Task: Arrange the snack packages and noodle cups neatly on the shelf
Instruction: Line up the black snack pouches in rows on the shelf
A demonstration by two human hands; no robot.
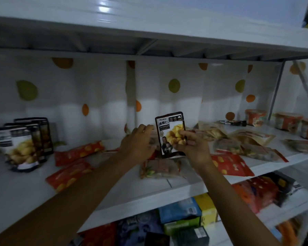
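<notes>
The right hand [190,146] holds a dark chestnut pouch [169,132] upright at the centre of the frame, thumb across the pouch's front and fingers curled behind its lower right corner. The pouch stands just above a clear packet [160,169] that lies flat on the white shelf [16,183].

The left hand [139,142] is just beside the pouch's left edge, its fingers gently curved toward it. Whether they touch the pouch or grip anything behind it cannot be told.

At the left of the frame three dark pouches [25,139] of the same kind stand upright in a row, one behind another, near the back of the shelf. Just right of them two red packets [78,151] lie flat and askew, one nearer the shelf's front edge than the other.

Right of the hands another red packet [233,165] lies flat at the front edge, and behind it tan and clear packets [252,137] lie in a loose overlapping heap. At the far right, near the back, three orange noodle cups [288,121] stand upright, well apart from the held pouch.

On the lower shelf, at the bottom of the frame, a blue box [180,208] and a yellow box [206,206] sit side by side among other packages. A white sheet with orange and green dots [96,86] hangs behind the shelf.
</notes>
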